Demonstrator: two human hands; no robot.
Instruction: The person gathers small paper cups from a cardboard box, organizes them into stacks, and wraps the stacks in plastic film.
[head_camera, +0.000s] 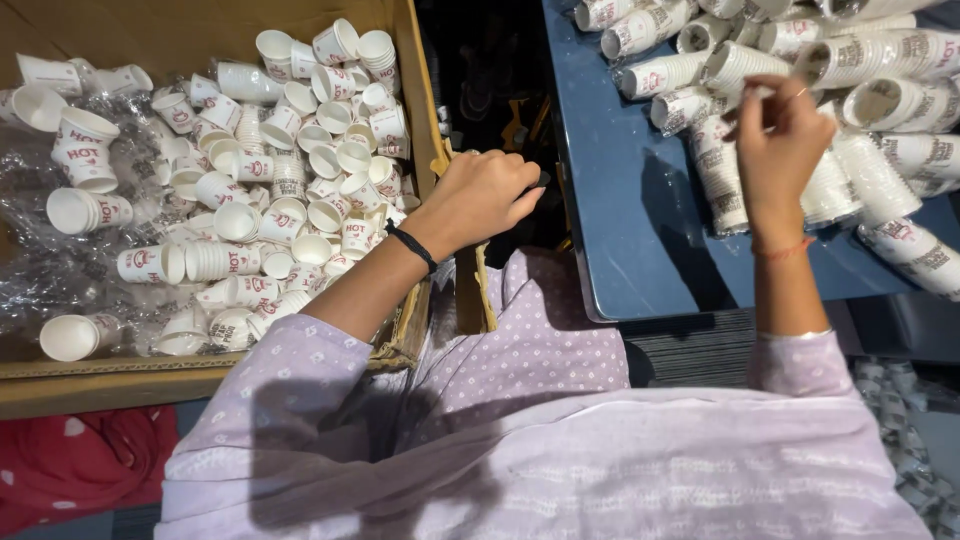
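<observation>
The left hand (485, 195) rests at the edge of the cardboard box (425, 110), fingers curled shut around something small and dark — what it is I cannot tell. Loose white paper cups (270, 190) fill the box. The right hand (780, 140) touches the stacked cups (720, 170) on the blue worktop (625, 220) — fingers pinched together

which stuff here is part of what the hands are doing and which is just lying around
In use: left hand; right hand; loose paper cups in cardboard box; stacked cup sleeves on blue table.

Lying about: red cloth; clear plastic wrap.
</observation>
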